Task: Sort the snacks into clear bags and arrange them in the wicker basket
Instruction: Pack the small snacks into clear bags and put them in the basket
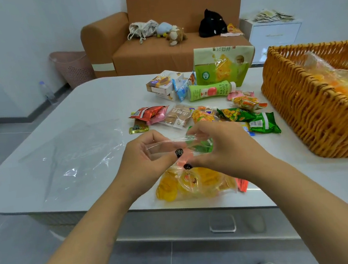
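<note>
With your left hand (pixel 150 156) and right hand (pixel 215 146) both pinching the filled clear plastic bag's (pixel 195 183) mouth, press the seal evenly across before lifting it toward the woven wicker basket (pixel 308 109).

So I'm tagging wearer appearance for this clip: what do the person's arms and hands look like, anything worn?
Both forearms are bare, with no sleeves, watch or bracelet in view. The left hand and right hand wear no gloves or visible rings. The thumbnails carry dark, nearly black polish.
</note>
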Demonstrator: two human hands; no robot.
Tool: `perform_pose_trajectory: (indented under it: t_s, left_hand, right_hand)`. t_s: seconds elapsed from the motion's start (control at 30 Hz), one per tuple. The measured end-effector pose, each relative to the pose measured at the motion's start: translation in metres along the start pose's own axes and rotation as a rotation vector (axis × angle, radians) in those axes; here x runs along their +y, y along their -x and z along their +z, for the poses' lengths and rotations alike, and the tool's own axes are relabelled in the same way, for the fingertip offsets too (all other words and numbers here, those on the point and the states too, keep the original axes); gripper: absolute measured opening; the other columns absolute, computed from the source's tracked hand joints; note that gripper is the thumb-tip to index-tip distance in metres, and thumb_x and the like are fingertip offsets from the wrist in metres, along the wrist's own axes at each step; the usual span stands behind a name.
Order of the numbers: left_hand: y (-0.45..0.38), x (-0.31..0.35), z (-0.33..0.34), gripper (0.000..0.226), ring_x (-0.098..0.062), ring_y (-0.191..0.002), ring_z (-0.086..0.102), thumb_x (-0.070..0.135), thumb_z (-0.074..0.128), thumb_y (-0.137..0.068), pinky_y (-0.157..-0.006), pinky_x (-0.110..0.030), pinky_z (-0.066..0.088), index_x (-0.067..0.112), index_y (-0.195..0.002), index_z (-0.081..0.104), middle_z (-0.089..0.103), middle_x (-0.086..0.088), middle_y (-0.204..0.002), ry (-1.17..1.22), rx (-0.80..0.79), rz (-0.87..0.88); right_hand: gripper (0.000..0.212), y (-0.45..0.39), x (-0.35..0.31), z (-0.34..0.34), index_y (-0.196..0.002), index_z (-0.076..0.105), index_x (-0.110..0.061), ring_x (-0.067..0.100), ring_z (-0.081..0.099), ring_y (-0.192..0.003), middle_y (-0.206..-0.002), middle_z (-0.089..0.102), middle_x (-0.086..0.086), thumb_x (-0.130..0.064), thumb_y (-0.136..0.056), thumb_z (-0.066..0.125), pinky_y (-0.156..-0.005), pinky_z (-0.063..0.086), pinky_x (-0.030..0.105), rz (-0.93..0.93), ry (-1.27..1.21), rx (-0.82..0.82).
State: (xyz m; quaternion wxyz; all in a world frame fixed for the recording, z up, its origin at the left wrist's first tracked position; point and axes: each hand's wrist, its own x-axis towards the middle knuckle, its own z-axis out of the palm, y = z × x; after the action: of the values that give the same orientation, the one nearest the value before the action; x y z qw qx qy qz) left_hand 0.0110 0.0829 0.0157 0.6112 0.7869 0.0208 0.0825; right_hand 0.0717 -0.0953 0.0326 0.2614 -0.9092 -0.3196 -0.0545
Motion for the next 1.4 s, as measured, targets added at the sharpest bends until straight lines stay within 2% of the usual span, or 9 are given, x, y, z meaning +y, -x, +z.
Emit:
perform_pose_trajectory:
  t_s: [0.1, 0.23, 0.33, 0.57, 0.7, 0.9, 1.07, 1.23, 1.4]
  left_hand:
    - [0.004, 0.002, -0.001, 0.043, -0.010, -0.095, 0.072, 0.029, 0.084, -0.060, -0.087, -0.036, 0.056, 0.017, -0.095, 0.061, 0.077, 0.006, -0.093, -0.019, -0.008, -0.017]
    - [0.006, 0.005, 0.000, 0.044, -0.006, -0.090, 0.072, 0.013, 0.087, -0.065, -0.079, -0.029, 0.059, 0.019, -0.101, 0.062, 0.077, 0.008, -0.087, -0.041, -0.006, -0.023]
    - [0.007, 0.008, 0.000, 0.040, -0.009, -0.087, 0.074, -0.002, 0.082, -0.070, -0.067, -0.021, 0.058, 0.014, -0.101, 0.062, 0.077, 0.003, -0.085, 0.001, -0.018, -0.029]
    - [0.011, 0.009, 0.003, 0.038, -0.011, -0.088, 0.074, -0.004, 0.079, -0.074, -0.077, -0.024, 0.059, 0.017, -0.101, 0.063, 0.077, 0.001, -0.085, 0.005, -0.068, 0.006]
    - [0.012, 0.007, 0.003, 0.038, -0.012, -0.087, 0.074, -0.005, 0.078, -0.074, -0.076, -0.022, 0.058, 0.016, -0.102, 0.064, 0.077, 0.001, -0.085, 0.027, -0.050, 0.027]
    - [0.005, 0.009, -0.007, 0.038, -0.009, -0.083, 0.074, -0.001, 0.081, -0.070, -0.070, -0.016, 0.056, 0.014, -0.102, 0.066, 0.077, 0.004, -0.081, 0.004, 0.059, 0.035]
    - [0.004, 0.016, -0.012, 0.033, -0.002, -0.075, 0.072, 0.010, 0.084, -0.071, -0.074, -0.017, 0.057, 0.022, -0.097, 0.068, 0.075, 0.012, -0.081, -0.292, 0.133, 0.169]
    - [0.008, 0.030, -0.007, 0.042, 0.000, -0.074, 0.068, 0.058, 0.079, -0.068, -0.071, -0.035, 0.059, 0.032, -0.099, 0.069, 0.071, 0.019, -0.087, -0.785, 0.131, 0.378]
    - [0.004, 0.032, 0.007, 0.032, -0.006, -0.086, 0.065, 0.051, 0.077, -0.073, -0.077, -0.036, 0.054, 0.033, -0.098, 0.070, 0.072, 0.016, -0.095, -0.849, 0.013, 0.291]
  right_hand:
    - [0.053, 0.000, -0.001, -0.002, -0.107, 0.064, -0.028, 0.005, 0.061, -0.094, -0.099, 0.067, -0.014, -0.058, -0.065, 0.075, -0.085, 0.049, 0.038, 0.005, -0.016, -0.030]
    - [0.034, 0.002, -0.001, -0.007, -0.092, 0.061, -0.032, -0.006, 0.054, -0.064, -0.096, 0.064, -0.016, -0.052, -0.070, 0.076, -0.059, 0.043, 0.020, 0.017, -0.066, -0.134]
    - [0.027, 0.001, 0.002, -0.015, -0.091, 0.066, -0.031, -0.002, 0.060, -0.078, -0.089, 0.065, -0.019, -0.045, -0.072, 0.077, -0.067, 0.049, 0.022, 0.067, -0.105, -0.177]
    - [0.029, 0.003, -0.001, -0.019, -0.073, 0.066, -0.021, 0.010, 0.056, -0.057, -0.061, 0.056, -0.008, -0.044, -0.067, 0.083, -0.050, 0.041, 0.028, 0.086, -0.008, -0.148]
    - [0.033, 0.004, 0.000, -0.025, -0.072, 0.067, -0.019, 0.008, 0.050, -0.057, -0.061, 0.057, -0.006, -0.046, -0.064, 0.084, -0.050, 0.037, 0.026, 0.085, -0.013, -0.155]
    - [0.028, 0.010, 0.028, -0.042, -0.089, 0.073, -0.015, 0.019, 0.071, -0.071, -0.079, 0.073, 0.004, -0.026, -0.066, 0.086, -0.065, 0.060, 0.028, 0.268, -0.358, -0.171]
    - [0.019, 0.010, 0.026, -0.029, -0.082, 0.070, -0.019, 0.019, 0.067, -0.070, -0.080, 0.072, 0.012, -0.017, -0.069, 0.084, -0.069, 0.059, 0.035, 0.287, -0.414, -0.041]
    - [0.024, 0.011, 0.017, -0.027, -0.076, 0.065, -0.028, -0.004, 0.064, -0.059, -0.070, 0.067, -0.010, -0.015, -0.069, 0.085, -0.061, 0.055, 0.015, 0.182, -0.357, 0.039]
    - [0.032, 0.018, 0.010, -0.020, -0.073, 0.063, -0.036, 0.001, 0.063, -0.069, -0.068, 0.064, -0.020, -0.012, -0.069, 0.084, -0.062, 0.046, 0.008, 0.017, -0.290, 0.107]
